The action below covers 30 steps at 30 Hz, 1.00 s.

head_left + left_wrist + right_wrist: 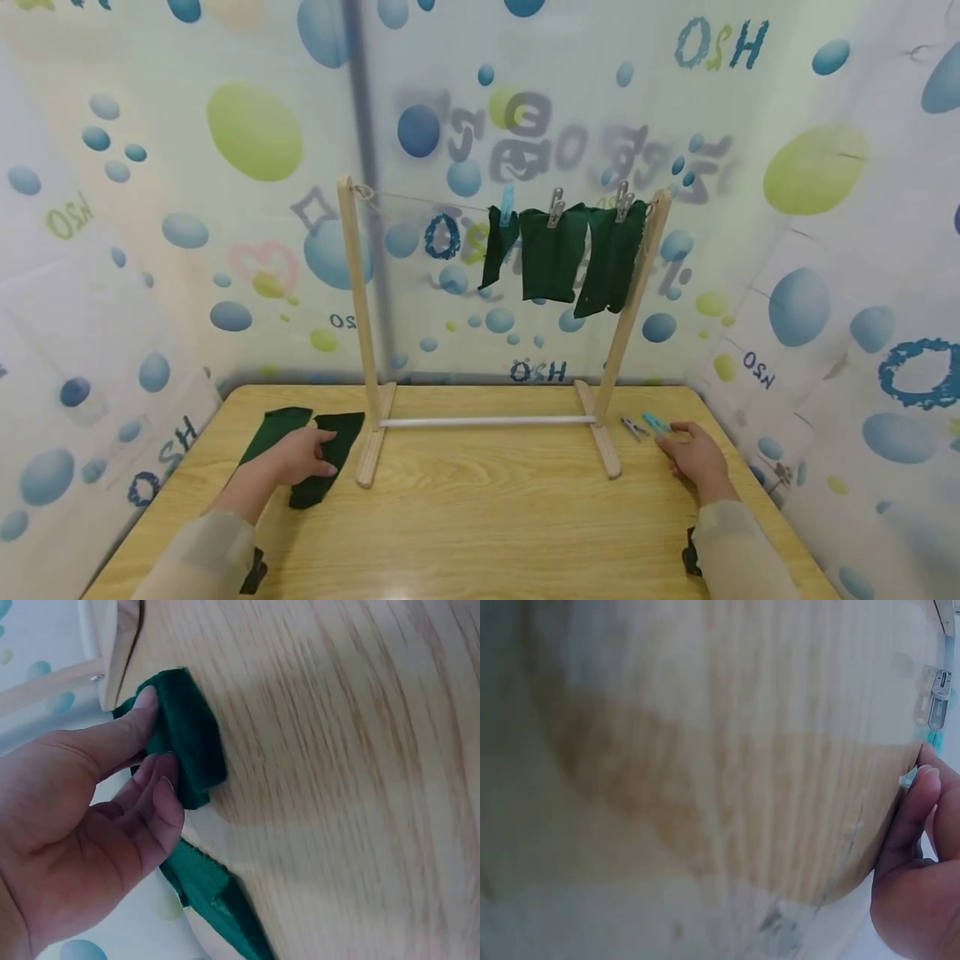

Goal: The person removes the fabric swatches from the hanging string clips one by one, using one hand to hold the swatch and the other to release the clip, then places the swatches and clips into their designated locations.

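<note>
My left hand [302, 457] is at a dark green cloth piece [341, 442] on the table, beside the left foot of a small wooden clothes rack. In the left wrist view its thumb and fingertips touch the folded cloth [199, 735], with a gap between thumb and fingers. Another green cloth [285, 425] lies to its left, partly under the wrist. My right hand [697, 458] pinches a light blue clothespin [654, 422] at the right of the table. Beside that pin lies a grey clothespin [633, 428].
The rack has two wooden posts [358, 292], a white bottom bar [487, 422] and a string [427, 200]. Three green cloths hang toward its right: a narrow one [498, 250], a wider one [553, 258] and another [611, 258], held by one blue and two grey clothespins. A patterned curtain [465, 350] stands behind.
</note>
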Motion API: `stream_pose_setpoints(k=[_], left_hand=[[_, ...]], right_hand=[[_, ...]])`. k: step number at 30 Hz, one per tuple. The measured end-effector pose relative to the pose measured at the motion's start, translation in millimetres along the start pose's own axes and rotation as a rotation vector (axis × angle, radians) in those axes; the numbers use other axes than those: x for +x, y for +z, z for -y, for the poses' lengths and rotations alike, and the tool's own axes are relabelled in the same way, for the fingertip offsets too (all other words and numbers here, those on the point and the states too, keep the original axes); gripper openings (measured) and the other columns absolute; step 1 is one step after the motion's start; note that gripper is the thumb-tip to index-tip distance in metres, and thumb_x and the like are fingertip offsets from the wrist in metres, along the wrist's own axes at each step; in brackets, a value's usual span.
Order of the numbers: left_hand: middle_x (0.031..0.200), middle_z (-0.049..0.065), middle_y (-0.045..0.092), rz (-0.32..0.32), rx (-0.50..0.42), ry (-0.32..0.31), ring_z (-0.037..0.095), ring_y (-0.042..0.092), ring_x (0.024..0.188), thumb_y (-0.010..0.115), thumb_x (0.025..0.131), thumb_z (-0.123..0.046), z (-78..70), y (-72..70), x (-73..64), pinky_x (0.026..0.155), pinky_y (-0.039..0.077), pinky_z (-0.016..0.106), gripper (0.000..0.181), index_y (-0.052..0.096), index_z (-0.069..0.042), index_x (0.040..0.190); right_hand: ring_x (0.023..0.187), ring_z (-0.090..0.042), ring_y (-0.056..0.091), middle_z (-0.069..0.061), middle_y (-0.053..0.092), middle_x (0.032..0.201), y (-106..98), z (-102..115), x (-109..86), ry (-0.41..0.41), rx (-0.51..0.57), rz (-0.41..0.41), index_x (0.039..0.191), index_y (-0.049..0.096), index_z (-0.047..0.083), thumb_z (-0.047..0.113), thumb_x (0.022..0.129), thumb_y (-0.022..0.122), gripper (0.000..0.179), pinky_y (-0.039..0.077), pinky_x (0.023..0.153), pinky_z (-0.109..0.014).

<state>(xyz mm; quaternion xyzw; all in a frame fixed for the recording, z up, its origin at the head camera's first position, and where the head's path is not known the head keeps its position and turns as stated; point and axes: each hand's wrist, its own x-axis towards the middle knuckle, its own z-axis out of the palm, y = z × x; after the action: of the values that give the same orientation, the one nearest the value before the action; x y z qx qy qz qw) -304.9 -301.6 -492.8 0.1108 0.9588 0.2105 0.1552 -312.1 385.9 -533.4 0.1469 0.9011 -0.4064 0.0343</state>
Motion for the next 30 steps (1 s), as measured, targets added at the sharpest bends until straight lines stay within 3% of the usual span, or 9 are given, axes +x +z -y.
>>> stream_pose_setpoints(k=[6,13,23,30], left_hand=[[0.098,0.011,0.067,-0.008,-0.004,-0.009,0.022,0.060,0.084,0.083,0.098,-0.013,0.8,1.7,0.7,0.077,0.054,0.042,0.072,0.050,0.012,0.157],[0.106,0.016,0.068,-0.043,-0.031,-0.029,0.028,0.066,0.094,0.086,0.097,-0.014,3.0,2.1,0.0,0.082,0.058,0.048,0.074,0.049,0.010,0.157],[0.108,0.017,0.067,-0.038,-0.041,-0.027,0.029,0.066,0.095,0.085,0.097,-0.014,6.4,5.3,1.4,0.082,0.059,0.052,0.077,0.045,0.010,0.158],[0.103,0.014,0.065,-0.022,-0.037,-0.034,0.024,0.062,0.088,0.084,0.098,-0.014,4.0,5.1,1.9,0.077,0.056,0.045,0.075,0.046,0.009,0.159]], right_hand=[[0.056,-0.009,0.063,0.000,0.067,0.072,1.5,-1.7,1.3,-0.001,0.010,-0.001,0.160,0.039,-0.006,0.032,0.111,0.064,0.067,0.055,0.059,-0.027],[0.056,-0.011,0.063,0.000,0.067,0.070,1.7,-3.3,1.8,-0.024,-0.006,-0.001,0.159,0.039,-0.007,0.033,0.110,0.064,0.068,0.055,0.060,-0.028],[0.057,-0.012,0.064,-0.001,0.068,0.073,3.3,-4.8,1.9,-0.024,-0.007,-0.019,0.160,0.041,-0.005,0.036,0.110,0.065,0.068,0.055,0.062,-0.029],[0.057,-0.012,0.063,-0.001,0.068,0.072,2.6,-2.9,-0.5,-0.016,0.014,-0.017,0.160,0.040,-0.006,0.034,0.110,0.064,0.068,0.054,0.060,-0.029]])
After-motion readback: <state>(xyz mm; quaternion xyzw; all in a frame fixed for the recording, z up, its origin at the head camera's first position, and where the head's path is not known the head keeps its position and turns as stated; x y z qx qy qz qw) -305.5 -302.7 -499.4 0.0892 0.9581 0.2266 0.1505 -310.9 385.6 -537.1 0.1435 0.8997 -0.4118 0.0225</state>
